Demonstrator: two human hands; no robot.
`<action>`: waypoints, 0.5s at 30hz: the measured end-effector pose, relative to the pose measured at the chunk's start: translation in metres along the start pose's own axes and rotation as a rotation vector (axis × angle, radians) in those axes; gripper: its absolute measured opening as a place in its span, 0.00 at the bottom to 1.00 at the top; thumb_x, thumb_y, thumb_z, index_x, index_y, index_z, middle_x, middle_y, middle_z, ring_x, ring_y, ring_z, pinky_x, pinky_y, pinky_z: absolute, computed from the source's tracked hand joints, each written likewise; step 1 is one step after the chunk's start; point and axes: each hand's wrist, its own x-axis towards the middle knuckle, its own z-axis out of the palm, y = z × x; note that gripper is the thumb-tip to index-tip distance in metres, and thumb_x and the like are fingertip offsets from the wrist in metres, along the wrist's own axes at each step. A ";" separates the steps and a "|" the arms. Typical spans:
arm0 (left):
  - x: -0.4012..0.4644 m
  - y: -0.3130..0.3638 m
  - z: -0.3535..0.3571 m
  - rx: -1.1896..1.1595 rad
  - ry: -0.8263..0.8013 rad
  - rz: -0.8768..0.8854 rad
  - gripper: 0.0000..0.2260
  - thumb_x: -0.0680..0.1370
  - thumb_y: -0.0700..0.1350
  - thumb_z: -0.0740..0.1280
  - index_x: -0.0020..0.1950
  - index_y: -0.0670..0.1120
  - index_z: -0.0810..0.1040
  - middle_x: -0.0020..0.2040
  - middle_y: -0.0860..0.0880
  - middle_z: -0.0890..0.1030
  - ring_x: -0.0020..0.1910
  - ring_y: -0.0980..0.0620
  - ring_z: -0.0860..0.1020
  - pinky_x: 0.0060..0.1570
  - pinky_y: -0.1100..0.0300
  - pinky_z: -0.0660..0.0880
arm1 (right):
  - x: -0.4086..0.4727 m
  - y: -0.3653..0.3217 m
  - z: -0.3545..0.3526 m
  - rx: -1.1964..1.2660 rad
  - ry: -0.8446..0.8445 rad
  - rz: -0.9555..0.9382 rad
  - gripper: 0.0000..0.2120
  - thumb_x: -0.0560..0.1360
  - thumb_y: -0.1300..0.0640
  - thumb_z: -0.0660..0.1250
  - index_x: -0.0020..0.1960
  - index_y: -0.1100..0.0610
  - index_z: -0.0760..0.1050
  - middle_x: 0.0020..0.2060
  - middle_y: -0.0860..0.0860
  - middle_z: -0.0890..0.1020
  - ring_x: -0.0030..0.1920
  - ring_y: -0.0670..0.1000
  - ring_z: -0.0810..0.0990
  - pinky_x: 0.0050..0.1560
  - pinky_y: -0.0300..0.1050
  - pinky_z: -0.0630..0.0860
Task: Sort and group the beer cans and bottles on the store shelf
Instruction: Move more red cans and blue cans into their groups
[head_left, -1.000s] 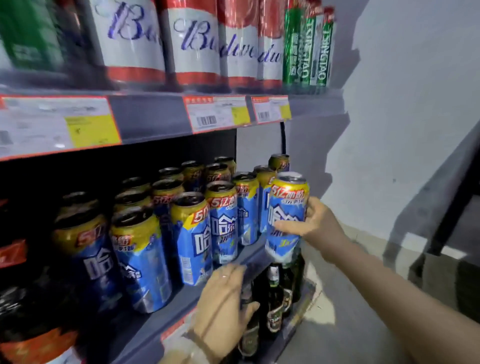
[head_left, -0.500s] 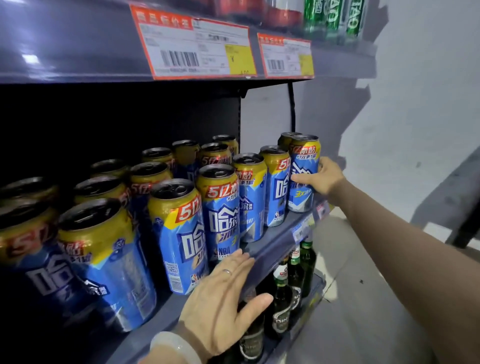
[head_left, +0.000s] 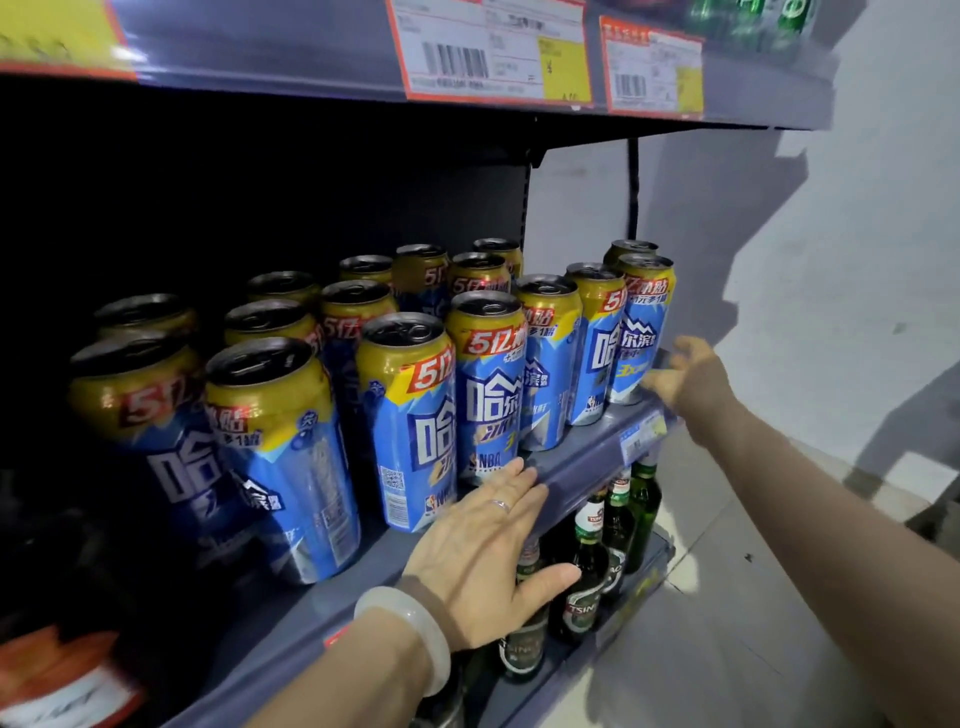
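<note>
Fingers of my right hand (head_left: 691, 376) have let go of the end can (head_left: 641, 332), now standing at the shelf's (head_left: 582, 467) right end; they hang relaxed beside it. My left hand (head_left: 488, 551) stays flat on the shelf edge. I count about sixteen cans and some five green bottles (head_left: 587, 582) below.

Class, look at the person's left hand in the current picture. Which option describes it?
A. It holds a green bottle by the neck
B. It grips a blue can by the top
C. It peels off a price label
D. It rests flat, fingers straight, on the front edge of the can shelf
D: the left hand lies with straight fingers on the front edge of the can shelf, holding nothing, below the blue cans.
</note>
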 end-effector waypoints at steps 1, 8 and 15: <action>-0.001 0.000 0.000 -0.029 0.008 -0.005 0.43 0.69 0.71 0.40 0.76 0.45 0.57 0.77 0.50 0.55 0.76 0.56 0.45 0.71 0.60 0.43 | -0.013 0.006 0.004 -0.026 0.038 -0.041 0.30 0.66 0.61 0.71 0.66 0.63 0.67 0.57 0.59 0.77 0.59 0.61 0.76 0.60 0.55 0.73; -0.006 0.006 -0.006 -0.027 0.014 0.067 0.33 0.76 0.61 0.61 0.73 0.39 0.63 0.75 0.41 0.60 0.76 0.46 0.53 0.73 0.57 0.46 | -0.116 0.006 0.030 0.057 -0.123 -0.196 0.23 0.72 0.70 0.67 0.65 0.64 0.68 0.64 0.61 0.73 0.65 0.58 0.71 0.66 0.50 0.67; -0.119 0.020 -0.041 -0.222 0.283 -0.012 0.24 0.75 0.44 0.67 0.69 0.39 0.67 0.73 0.39 0.64 0.74 0.42 0.58 0.73 0.54 0.50 | -0.210 -0.031 0.042 0.148 -0.374 -0.390 0.17 0.70 0.68 0.70 0.47 0.47 0.73 0.57 0.59 0.78 0.44 0.29 0.77 0.45 0.22 0.71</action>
